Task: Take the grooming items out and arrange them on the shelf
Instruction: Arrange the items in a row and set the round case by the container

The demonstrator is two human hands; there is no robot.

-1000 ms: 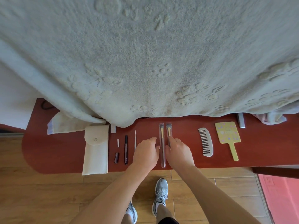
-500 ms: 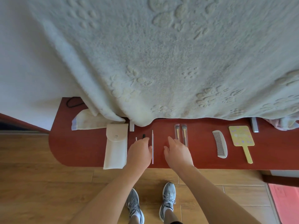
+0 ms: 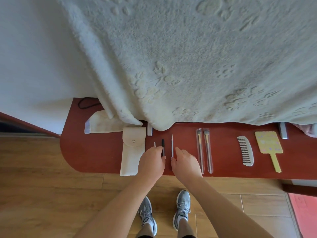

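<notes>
On the red shelf (image 3: 96, 152) lie a cream pouch (image 3: 133, 152), a short white stick (image 3: 154, 144), a black pen (image 3: 163, 146), a thin white stick (image 3: 172, 145), two brushes in clear sleeves (image 3: 203, 148), a white comb (image 3: 245, 153) and a yellow hand mirror (image 3: 268, 145). My left hand (image 3: 151, 163) pinches the black pen between forefinger and thumb and hides its lower end. My right hand (image 3: 186, 163) rests on the thin white stick, thumb over the near end, forefinger straight along its right side.
A thick cream blanket (image 3: 188, 66) hangs over the shelf's back edge and hides what lies behind. A folded cloth (image 3: 101, 124) and a black loop (image 3: 85, 104) lie at the shelf's left end. Wooden floor (image 3: 42, 194) and my shoes are below.
Both hands have left the two sleeved brushes and moved left to the black pen and the thin white stick. The camera has swung left as well.
</notes>
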